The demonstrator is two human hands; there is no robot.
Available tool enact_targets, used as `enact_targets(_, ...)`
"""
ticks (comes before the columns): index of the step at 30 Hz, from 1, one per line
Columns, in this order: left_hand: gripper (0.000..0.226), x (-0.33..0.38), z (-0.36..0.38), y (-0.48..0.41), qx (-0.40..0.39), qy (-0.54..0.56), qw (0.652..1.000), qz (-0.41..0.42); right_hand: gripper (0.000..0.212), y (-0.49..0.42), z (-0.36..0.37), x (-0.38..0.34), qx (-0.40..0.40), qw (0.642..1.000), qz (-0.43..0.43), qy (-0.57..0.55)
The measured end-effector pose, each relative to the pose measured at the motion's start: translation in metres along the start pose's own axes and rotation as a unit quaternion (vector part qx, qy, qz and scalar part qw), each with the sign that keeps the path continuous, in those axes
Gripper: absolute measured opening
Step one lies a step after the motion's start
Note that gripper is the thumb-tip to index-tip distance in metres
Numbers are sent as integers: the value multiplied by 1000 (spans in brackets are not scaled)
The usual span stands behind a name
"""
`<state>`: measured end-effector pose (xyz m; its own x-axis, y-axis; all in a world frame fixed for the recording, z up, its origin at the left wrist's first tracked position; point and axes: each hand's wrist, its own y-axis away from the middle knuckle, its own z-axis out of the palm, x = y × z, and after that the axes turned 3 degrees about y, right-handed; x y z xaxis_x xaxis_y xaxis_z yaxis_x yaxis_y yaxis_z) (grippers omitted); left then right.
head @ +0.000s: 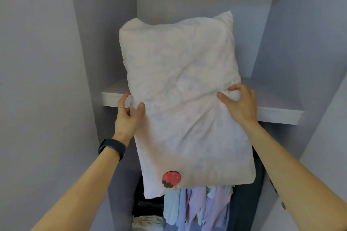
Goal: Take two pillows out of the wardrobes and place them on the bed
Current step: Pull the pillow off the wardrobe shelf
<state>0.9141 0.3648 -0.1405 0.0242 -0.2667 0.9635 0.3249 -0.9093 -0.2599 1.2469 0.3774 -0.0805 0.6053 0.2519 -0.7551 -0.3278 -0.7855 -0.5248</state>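
Note:
A white pillow with a faint pale print and a red strawberry patch near its bottom edge hangs upright in front of the wardrobe shelf. My left hand grips its left edge, thumb on the front and fingers behind. My right hand pinches a fold of fabric at its right edge. The pillow's lower half reaches below the shelf edge and its top leans back into the compartment. No second pillow and no bed are in view.
The grey wardrobe side panels stand close on the left and right. Below the shelf hang several pastel garments and dark clothes. A crumpled light cloth lies at the bottom.

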Motion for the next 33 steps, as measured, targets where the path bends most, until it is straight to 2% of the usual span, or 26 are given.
enact_targets(3, 68, 18, 2, -25, 8, -18, 1000, 16, 46, -12, -2, 0, 13, 999, 6, -29)
enact_targets(7, 73, 24, 3, -36, -18, 2, 1000, 4, 79, -29, -10, -5, -77, 994, 63, -45)
enact_targets(11, 74, 31, 0, -33, -30, -13, 999, -18, 81, -33, -12, -6, -113, 987, 82, -77)
enact_targets(13, 72, 32, -10, -30, -40, 10, 998, -55, 83, -31, -16, -8, -130, 982, 91, -105)
enact_targets(15, 80, 29, -27, -29, -110, 79, 985, -109, 86, -26, -20, -9, -153, 974, 101, -130)
enact_targets(17, 95, 25, -42, -27, -167, 103, 972, -125, 86, -19, -24, -10, -175, 969, 103, -137)
enact_targets(19, 99, 20, -48, -21, -154, 80, 979, -103, 79, -8, -27, -12, -194, 964, 108, -144)
enact_targets(21, 93, 16, -50, -12, -111, 70, 988, -76, 62, 9, -27, -10, -208, 959, 112, -155)
enact_targets(23, 89, 10, -55, -2, -88, 62, 993, -51, 56, 32, -25, 0, -216, 953, 124, -172)
enact_targets(28, 90, -10, -84, 31, -126, -22, 989, -68, 65, 114, -16, 36, -218, 931, 198, -216)
enact_targets(33, 95, -44, -108, 72, -152, -77, 978, -124, 87, 193, -5, 81, -223, 912, 264, -220)
